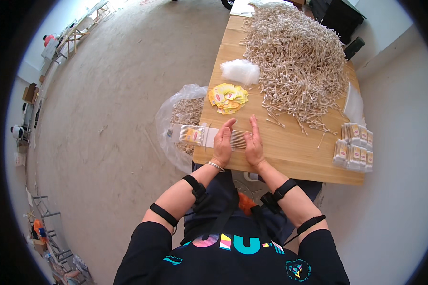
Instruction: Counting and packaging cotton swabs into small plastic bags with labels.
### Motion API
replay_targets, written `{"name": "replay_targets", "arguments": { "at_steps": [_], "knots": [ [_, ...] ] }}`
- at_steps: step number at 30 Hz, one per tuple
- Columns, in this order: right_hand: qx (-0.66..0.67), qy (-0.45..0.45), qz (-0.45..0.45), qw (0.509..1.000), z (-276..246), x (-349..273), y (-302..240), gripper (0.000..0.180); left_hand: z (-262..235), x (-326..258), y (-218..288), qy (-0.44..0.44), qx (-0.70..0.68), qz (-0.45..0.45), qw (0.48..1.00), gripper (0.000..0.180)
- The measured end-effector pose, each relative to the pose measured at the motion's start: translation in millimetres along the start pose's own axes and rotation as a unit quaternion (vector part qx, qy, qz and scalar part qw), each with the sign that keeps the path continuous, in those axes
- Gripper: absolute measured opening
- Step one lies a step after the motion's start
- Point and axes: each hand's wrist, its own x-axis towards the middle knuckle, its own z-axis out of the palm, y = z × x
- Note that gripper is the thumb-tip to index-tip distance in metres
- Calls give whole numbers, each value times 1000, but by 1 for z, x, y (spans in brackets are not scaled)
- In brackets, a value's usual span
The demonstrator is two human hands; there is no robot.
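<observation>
A row of cotton swabs [238, 139] lies side by side on the table near its front edge. My left hand [222, 144] stands on edge at the left end of the row, its fingers stretched out. At the right end my right hand [254, 143] faces it the same way, palm toward the swabs. Left of my left hand lies a clear packet of swabs with a yellow card [192, 135], over the table's left edge. A pale flat strip [212, 137] runs between that packet and my left hand.
A big heap of loose swabs [299, 61] covers the table's far part. Yellow cards [227, 98] and clear plastic bags [240, 71] lie left of it. Filled packets [354, 147] are stacked at the right edge. A plastic sack of swabs [164, 118] stands on the left floor.
</observation>
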Motion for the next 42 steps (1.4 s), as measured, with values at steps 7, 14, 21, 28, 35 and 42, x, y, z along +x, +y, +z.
{"name": "replay_targets", "arguments": {
  "at_steps": [7,14,21,28,35,42],
  "knots": [
    [-441,-203,-77,871,-24,-25,-12,77,-5,1,0,-38,-24,-20,999,48],
    [-489,-166,-64,854,-8,-30,-11,92,0,1,-3,-27,-5,10,1000,47],
    [-479,-178,-61,857,-9,-30,-20,97,-15,-11,18,-84,100,29,991,38],
    [-484,-173,-75,855,-11,-31,-11,104,-25,-51,50,-193,518,145,821,45],
    [-497,-190,-60,845,-9,-30,-15,103,-24,-56,49,-220,596,156,757,55],
    [-507,-185,-72,839,-10,-31,-12,104,-24,-54,46,-227,604,160,747,59]
  ]
}}
